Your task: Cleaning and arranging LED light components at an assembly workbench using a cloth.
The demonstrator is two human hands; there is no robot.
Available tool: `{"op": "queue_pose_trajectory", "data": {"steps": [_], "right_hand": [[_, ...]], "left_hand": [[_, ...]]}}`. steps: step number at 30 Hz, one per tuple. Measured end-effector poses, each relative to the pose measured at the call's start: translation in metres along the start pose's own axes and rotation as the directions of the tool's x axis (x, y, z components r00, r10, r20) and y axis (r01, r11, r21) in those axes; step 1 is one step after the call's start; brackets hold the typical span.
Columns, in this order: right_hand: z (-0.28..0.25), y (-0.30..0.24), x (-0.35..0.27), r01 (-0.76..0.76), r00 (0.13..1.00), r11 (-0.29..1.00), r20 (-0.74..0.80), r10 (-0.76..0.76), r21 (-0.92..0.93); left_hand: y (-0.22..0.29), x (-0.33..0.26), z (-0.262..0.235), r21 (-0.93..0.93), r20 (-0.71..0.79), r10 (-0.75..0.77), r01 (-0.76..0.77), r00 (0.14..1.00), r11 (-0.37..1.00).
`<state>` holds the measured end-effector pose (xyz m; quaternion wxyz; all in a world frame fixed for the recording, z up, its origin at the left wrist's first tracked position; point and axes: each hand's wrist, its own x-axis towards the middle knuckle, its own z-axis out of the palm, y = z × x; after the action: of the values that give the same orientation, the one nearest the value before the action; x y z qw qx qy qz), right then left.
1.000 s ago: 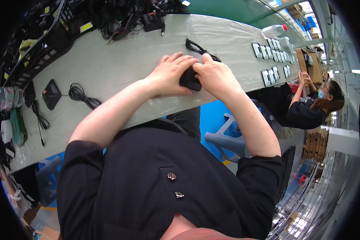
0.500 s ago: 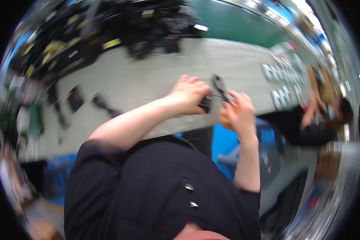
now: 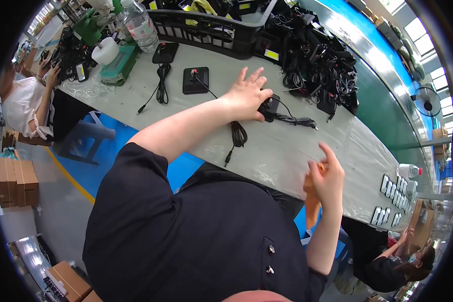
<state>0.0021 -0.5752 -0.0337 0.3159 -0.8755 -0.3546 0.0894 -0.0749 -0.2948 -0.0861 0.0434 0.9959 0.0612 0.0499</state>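
Observation:
My left hand (image 3: 246, 98) rests at a small black boxy device (image 3: 270, 107), with the device between forefinger and thumb and the other fingers spread. The device's bundled black cable (image 3: 298, 121) lies to its right on the table. My right hand (image 3: 328, 177) is raised near the table's front edge, its forefinger and thumb apart. Its lower fingers are curled round an orange cloth-like piece (image 3: 312, 205) that hangs down. A flat square black unit (image 3: 195, 80) with a wire lies left of my left hand, and a coiled black cable (image 3: 238, 135) lies below my left wrist.
Another black unit (image 3: 165, 52) with a coiled cable lies farther left. A black crate (image 3: 206, 34) and a heap of cabled devices (image 3: 312, 55) line the far side. A water bottle (image 3: 140, 27) stands back left. Small pieces in rows (image 3: 395, 191) lie right. Co-workers sit at both ends.
My view has turned and sharpened. My right hand has moved away from the device and its cable, toward the front edge. The left hand stays at the device, now with its fingers spread.

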Motion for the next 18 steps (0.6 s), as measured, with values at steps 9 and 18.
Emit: {"op": "queue_pose_trajectory", "data": {"steps": [9, 18], "right_hand": [[0.075, -0.078, 0.084, 0.162, 0.925, 0.987, 0.347, -0.154, 0.005], [0.058, -0.07, 0.068, 0.122, 0.93, 0.991, 0.343, -0.133, 0.054]], "left_hand": [[-0.106, -0.045, -0.004, -0.042, -0.095, -0.144, 0.141, 0.985, 0.989], [-0.173, -0.075, -0.018, -0.029, -0.108, -0.178, 0.176, 0.978, 0.984]]}}
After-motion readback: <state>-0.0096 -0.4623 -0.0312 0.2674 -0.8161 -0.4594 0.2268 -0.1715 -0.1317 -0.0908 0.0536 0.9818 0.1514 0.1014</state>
